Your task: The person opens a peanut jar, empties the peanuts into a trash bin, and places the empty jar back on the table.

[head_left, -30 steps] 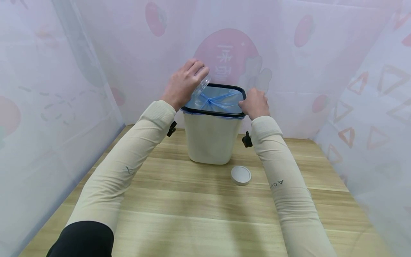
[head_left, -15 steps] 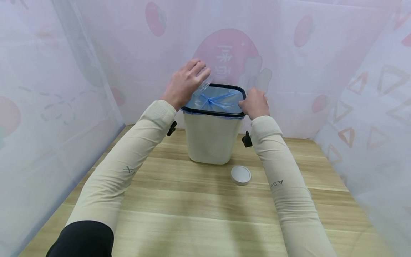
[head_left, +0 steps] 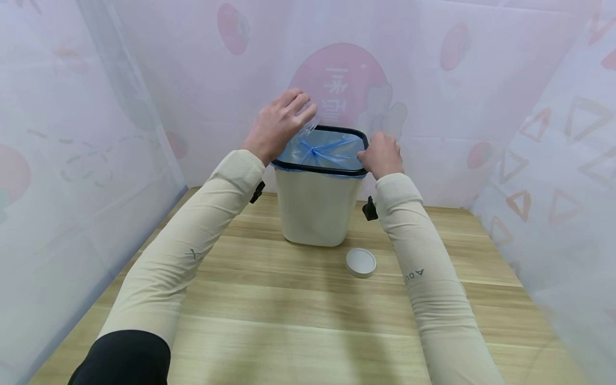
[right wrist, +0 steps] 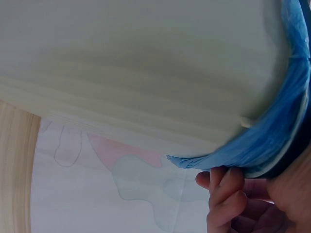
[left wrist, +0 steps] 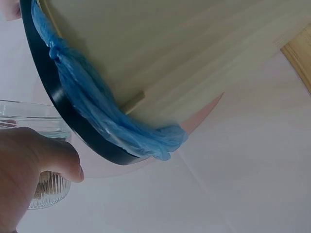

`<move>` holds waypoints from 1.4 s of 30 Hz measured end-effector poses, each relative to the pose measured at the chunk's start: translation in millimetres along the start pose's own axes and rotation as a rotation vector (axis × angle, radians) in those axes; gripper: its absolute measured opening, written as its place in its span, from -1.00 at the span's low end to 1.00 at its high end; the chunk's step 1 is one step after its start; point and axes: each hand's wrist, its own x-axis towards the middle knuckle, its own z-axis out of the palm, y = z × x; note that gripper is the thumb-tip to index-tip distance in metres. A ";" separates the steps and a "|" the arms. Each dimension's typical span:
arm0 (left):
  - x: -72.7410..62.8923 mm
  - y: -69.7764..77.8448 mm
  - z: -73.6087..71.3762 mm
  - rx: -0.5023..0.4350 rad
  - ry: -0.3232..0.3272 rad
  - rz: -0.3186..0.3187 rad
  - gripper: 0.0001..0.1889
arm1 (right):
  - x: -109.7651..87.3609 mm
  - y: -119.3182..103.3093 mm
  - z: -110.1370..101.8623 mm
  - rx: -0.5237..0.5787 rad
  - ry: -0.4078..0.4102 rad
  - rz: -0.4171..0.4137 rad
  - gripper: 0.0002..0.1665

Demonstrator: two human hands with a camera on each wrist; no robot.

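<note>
A cream trash bin (head_left: 317, 211) stands on the table, with a black rim (head_left: 332, 171) and a blue liner bag (head_left: 334, 155) folded over its edge. My left hand (head_left: 279, 123) grips a clear glass jar (left wrist: 52, 191) with ribbed sides, tilted over the left part of the bin's opening. Something brownish shows through the glass in the left wrist view; most of the jar is hidden by the hand. On the opposite side, my right hand (head_left: 383, 155) holds the rim, its fingers (right wrist: 228, 194) curled under the liner's overhanging edge.
A round white lid (head_left: 361, 262) lies on the wooden table (head_left: 298, 321) in front of the bin. Printed fabric walls (head_left: 428, 101) enclose the table at the back and both sides.
My left hand has shifted very slightly to the right with the jar. The right hand, bin and lid have stayed in place.
</note>
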 end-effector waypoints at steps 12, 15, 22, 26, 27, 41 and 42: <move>1.4 1.0 -0.8 0.076 -0.027 0.023 -0.52 | -0.7 0.8 -0.7 0.001 0.007 -0.006 -0.69; 1.6 1.2 -0.9 0.091 -0.039 0.029 -0.50 | 0.1 0.6 0.3 0.006 0.007 -0.003 -0.69; 1.3 1.6 -1.1 0.110 -0.062 0.033 -0.46 | 0.3 0.6 1.3 0.001 0.002 0.001 -0.68; 1.1 1.8 -1.3 0.112 -0.061 0.033 -0.48 | 0.0 0.8 1.4 0.001 0.001 0.001 -0.69; 1.1 1.8 -1.5 0.112 -0.061 0.034 -0.48 | -0.1 0.7 1.3 0.002 0.001 0.001 -0.69; 0.8 1.4 -0.5 0.110 -0.050 0.043 -0.49 | -0.7 -0.4 0.5 0.005 0.002 0.004 -0.69; 0.8 1.4 -0.4 0.109 -0.051 0.042 -0.48 | -0.7 -0.5 0.5 0.005 0.003 0.003 -0.69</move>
